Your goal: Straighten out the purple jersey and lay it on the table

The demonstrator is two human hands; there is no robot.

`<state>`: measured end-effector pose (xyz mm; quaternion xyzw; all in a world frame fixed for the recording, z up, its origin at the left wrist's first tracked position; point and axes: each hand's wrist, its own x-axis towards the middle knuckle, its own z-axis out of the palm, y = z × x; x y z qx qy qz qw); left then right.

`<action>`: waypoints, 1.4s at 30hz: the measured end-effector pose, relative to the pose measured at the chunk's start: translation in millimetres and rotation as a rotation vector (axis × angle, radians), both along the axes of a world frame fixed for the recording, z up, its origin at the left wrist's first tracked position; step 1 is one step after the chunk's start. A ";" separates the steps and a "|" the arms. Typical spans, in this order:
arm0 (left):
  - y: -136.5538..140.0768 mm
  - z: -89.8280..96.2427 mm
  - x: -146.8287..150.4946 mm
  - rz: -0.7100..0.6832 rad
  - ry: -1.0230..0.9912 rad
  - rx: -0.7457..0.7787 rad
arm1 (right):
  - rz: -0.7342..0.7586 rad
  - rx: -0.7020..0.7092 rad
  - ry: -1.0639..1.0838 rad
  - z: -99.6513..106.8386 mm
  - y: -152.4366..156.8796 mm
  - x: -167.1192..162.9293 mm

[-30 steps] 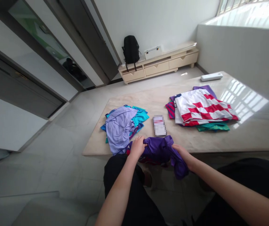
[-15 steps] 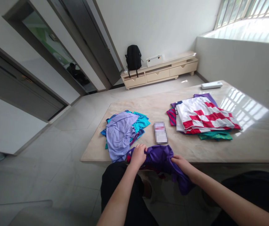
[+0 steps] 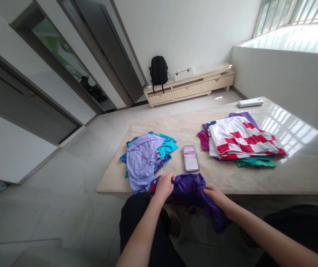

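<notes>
A bunched purple garment [image 3: 190,185] with some red on it hangs over the near table edge, one end drooping below the tabletop. My left hand [image 3: 166,184] is closed on its left part, close to the rumpled pile. At the other side my right hand [image 3: 216,195] pinches the cloth between thumb and fingers. Just left lies a loose heap topped by a lavender garment [image 3: 142,159], with turquoise clothing [image 3: 167,145] under it. On the right, a flat stack carries a red-and-white checked garment [image 3: 245,137] on top.
A phone-like rectangle [image 3: 190,158], its face pixelated, lies on the marble-patterned table [image 3: 172,124] between the piles. A white oblong object [image 3: 250,102] rests near the far right corner. Beyond stands a low cabinet [image 3: 188,91] bearing a black backpack [image 3: 159,70].
The view has shifted very slightly. Both hands keep their hold on the purple garment, which has hardly moved.
</notes>
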<state>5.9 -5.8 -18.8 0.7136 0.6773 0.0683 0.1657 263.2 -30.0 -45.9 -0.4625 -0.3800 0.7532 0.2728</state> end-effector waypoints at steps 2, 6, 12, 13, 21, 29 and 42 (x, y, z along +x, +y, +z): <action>0.1 0.1 -0.3 0.000 0.000 -0.004 | 0.002 -0.002 0.006 -0.3 0.1 -0.1; 0.4 -0.5 -0.7 0.003 -0.004 -0.009 | 0.013 -0.002 0.017 -3.3 0.8 -1.4; 0.5 -0.9 -0.5 0.005 -0.023 -0.007 | 0.041 0.020 0.015 -8.2 2.2 -1.8; 0.4 -0.8 -0.5 0.006 -0.029 -0.008 | 0.048 0.028 0.007 -8.1 2.1 -1.7; 0.6 3.6 0.6 0.032 -0.157 -0.026 | 0.171 0.196 -0.166 -5.8 1.9 -2.1; -26.4 32.8 24.6 -0.197 -0.632 -0.251 | 0.403 0.598 -0.548 23.2 13.7 32.0; -49.9 43.2 67.3 -0.122 -1.156 -0.310 | 0.347 0.818 -0.265 33.6 -14.0 19.9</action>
